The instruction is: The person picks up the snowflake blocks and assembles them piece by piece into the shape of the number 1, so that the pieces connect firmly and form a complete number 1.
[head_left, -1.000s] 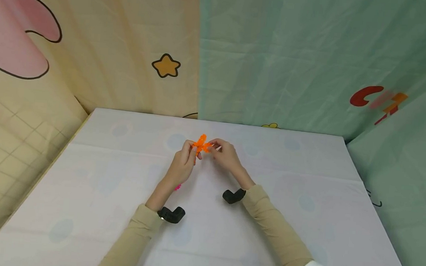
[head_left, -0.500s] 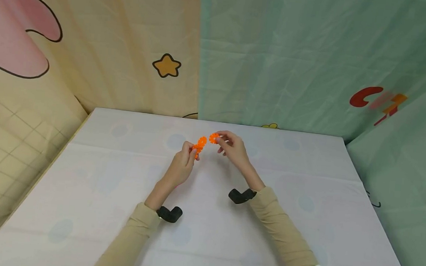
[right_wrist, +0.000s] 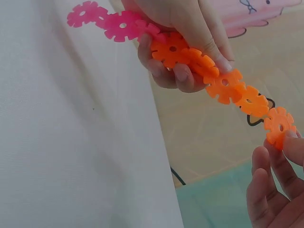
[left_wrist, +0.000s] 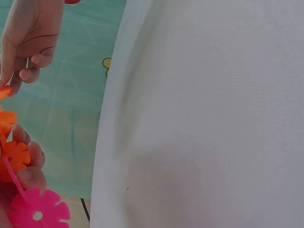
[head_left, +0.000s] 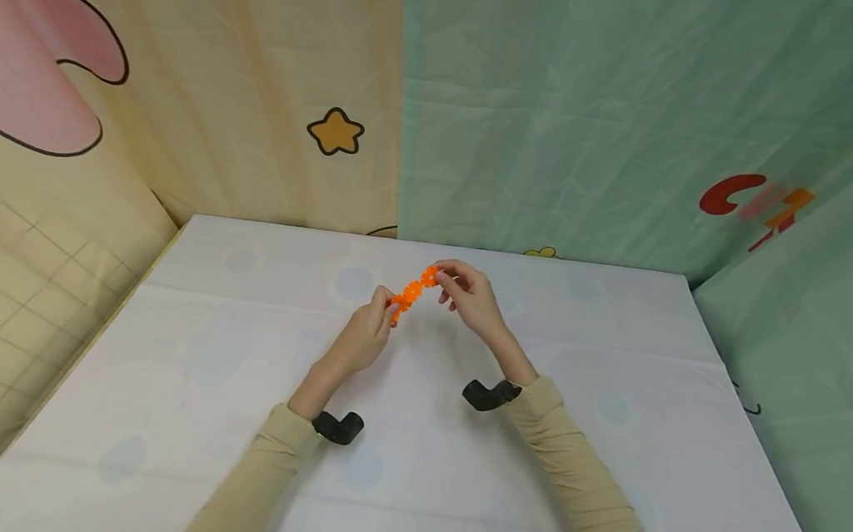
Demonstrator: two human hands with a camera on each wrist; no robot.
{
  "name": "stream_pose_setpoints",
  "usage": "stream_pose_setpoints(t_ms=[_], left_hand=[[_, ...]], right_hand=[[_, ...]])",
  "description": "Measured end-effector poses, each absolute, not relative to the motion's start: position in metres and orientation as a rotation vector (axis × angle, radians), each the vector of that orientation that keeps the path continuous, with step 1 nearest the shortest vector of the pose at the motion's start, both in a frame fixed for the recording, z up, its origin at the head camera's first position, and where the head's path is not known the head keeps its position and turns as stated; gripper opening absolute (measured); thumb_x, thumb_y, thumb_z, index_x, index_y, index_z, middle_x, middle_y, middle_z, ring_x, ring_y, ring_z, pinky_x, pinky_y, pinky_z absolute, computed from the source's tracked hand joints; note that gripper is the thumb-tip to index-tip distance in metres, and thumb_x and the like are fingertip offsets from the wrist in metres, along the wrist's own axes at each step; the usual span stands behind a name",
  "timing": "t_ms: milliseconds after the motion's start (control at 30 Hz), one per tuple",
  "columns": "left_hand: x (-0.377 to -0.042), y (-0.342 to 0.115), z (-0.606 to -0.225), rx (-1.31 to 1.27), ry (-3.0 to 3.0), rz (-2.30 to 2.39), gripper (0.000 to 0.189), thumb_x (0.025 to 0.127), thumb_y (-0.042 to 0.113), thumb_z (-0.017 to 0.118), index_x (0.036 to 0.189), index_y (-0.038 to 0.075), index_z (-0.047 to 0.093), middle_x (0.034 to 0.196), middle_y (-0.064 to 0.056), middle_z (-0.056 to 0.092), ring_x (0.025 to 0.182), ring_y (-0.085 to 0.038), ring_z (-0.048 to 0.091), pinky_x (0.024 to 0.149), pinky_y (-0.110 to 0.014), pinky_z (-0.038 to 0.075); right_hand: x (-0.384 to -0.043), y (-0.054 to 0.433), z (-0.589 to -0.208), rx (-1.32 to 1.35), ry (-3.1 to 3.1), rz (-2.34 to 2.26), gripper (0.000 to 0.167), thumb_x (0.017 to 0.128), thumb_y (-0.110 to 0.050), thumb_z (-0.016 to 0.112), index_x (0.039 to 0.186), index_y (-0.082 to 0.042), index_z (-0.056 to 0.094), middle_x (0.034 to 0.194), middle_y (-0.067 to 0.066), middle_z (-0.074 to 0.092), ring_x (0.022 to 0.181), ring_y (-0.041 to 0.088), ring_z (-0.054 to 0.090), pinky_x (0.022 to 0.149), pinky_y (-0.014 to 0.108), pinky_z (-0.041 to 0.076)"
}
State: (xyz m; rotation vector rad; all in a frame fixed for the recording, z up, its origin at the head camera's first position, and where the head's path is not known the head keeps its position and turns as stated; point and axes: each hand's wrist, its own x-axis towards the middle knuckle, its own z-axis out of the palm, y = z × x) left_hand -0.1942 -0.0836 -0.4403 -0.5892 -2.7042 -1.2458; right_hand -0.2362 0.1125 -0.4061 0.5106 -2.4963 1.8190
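Observation:
My left hand (head_left: 361, 334) grips a chain of interlocking snowflake discs (right_wrist: 223, 87), orange at one end and pink at the other. In the right wrist view its pink discs (right_wrist: 121, 27) trail out behind the left fingers; the head view hides them. Between the thumb and fingers of my right hand (head_left: 474, 303) is a single orange snowflake disc (right_wrist: 279, 127). That disc meets the chain's outermost orange disc edge to edge; whether their slots are joined I cannot tell. Both hands are held above the table, toward its far side.
A white cloth with pale spots covers the table (head_left: 411, 465). Patterned curtains (head_left: 595, 129) hang behind its far edge and along both sides. Each wrist wears a black camera (head_left: 338, 428).
My right hand moved away to the right with a single orange disc. Since then the left hand's chain has tilted toward it, and the disc and chain have come back together.

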Motion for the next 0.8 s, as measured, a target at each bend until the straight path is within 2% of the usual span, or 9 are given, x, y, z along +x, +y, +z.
stream_pose_setpoints(t_ms=[67, 167, 267, 333, 500, 567, 800], left_hand=[[-0.194, -0.082, -0.44, -0.605, -2.705, -1.248, 0.016, 0.105, 0.017, 0.035, 0.107, 0.003, 0.041, 0.08, -0.009, 0.056, 0.07, -0.019, 0.05, 0.066, -0.03, 0.044], [-0.193, -0.08, -0.44, -0.624, -2.708, -1.26, 0.016, 0.105, 0.017, 0.035, 0.107, 0.002, 0.04, 0.08, -0.011, 0.055, 0.068, -0.018, 0.048, 0.065, -0.029, 0.042], [-0.192, -0.078, -0.439, -0.634, -2.703, -1.285, 0.017, 0.105, 0.018, 0.034, 0.108, 0.002, 0.04, 0.081, -0.013, 0.055, 0.067, -0.017, 0.047, 0.064, -0.028, 0.041], [-0.192, -0.076, -0.438, -0.635, -2.7, -1.306, 0.018, 0.105, 0.019, 0.033, 0.107, 0.003, 0.04, 0.08, -0.013, 0.054, 0.067, -0.016, 0.046, 0.064, -0.027, 0.04], [-0.19, -0.07, -0.439, -0.645, -2.671, -1.366, 0.015, 0.105, 0.017, 0.032, 0.104, 0.004, 0.038, 0.076, -0.01, 0.05, 0.063, -0.016, 0.044, 0.061, -0.026, 0.038], [-0.19, -0.068, -0.441, -0.653, -2.649, -1.369, 0.014, 0.105, 0.016, 0.032, 0.102, 0.004, 0.038, 0.074, -0.008, 0.048, 0.062, -0.015, 0.043, 0.059, -0.025, 0.037], [-0.187, -0.063, -0.446, -0.658, -2.599, -1.327, 0.01, 0.105, 0.012, 0.033, 0.1, 0.003, 0.036, 0.07, -0.003, 0.044, 0.059, -0.014, 0.041, 0.058, -0.024, 0.035]], right_hand=[[-0.239, 0.114, -0.411, 0.507, -2.489, 1.816, 0.027, 0.099, -0.018, 0.054, 0.119, -0.001, 0.062, 0.102, 0.025, 0.062, 0.067, 0.026, 0.059, 0.055, 0.02, 0.047], [-0.238, 0.114, -0.41, 0.499, -2.498, 1.79, 0.026, 0.098, -0.019, 0.054, 0.118, -0.003, 0.063, 0.101, 0.024, 0.062, 0.064, 0.016, 0.057, 0.055, 0.02, 0.047], [-0.236, 0.115, -0.41, 0.509, -2.505, 1.76, 0.025, 0.098, -0.018, 0.055, 0.117, -0.003, 0.063, 0.1, 0.024, 0.063, 0.063, 0.013, 0.056, 0.055, 0.02, 0.048], [-0.235, 0.115, -0.409, 0.516, -2.506, 1.742, 0.025, 0.098, -0.018, 0.056, 0.116, -0.003, 0.063, 0.099, 0.023, 0.063, 0.065, 0.016, 0.057, 0.055, 0.019, 0.049], [-0.233, 0.115, -0.41, 0.552, -2.455, 1.754, 0.026, 0.097, -0.014, 0.056, 0.116, 0.002, 0.062, 0.095, 0.025, 0.062, 0.074, 0.036, 0.059, 0.057, 0.017, 0.052], [-0.232, 0.115, -0.41, 0.563, -2.425, 1.777, 0.026, 0.096, -0.011, 0.056, 0.116, 0.005, 0.062, 0.093, 0.026, 0.062, 0.076, 0.039, 0.06, 0.059, 0.017, 0.053], [-0.231, 0.112, -0.404, 0.588, -2.404, 1.789, 0.024, 0.094, -0.005, 0.058, 0.114, 0.007, 0.063, 0.091, 0.026, 0.062, 0.063, 0.014, 0.063, 0.063, 0.02, 0.056]])
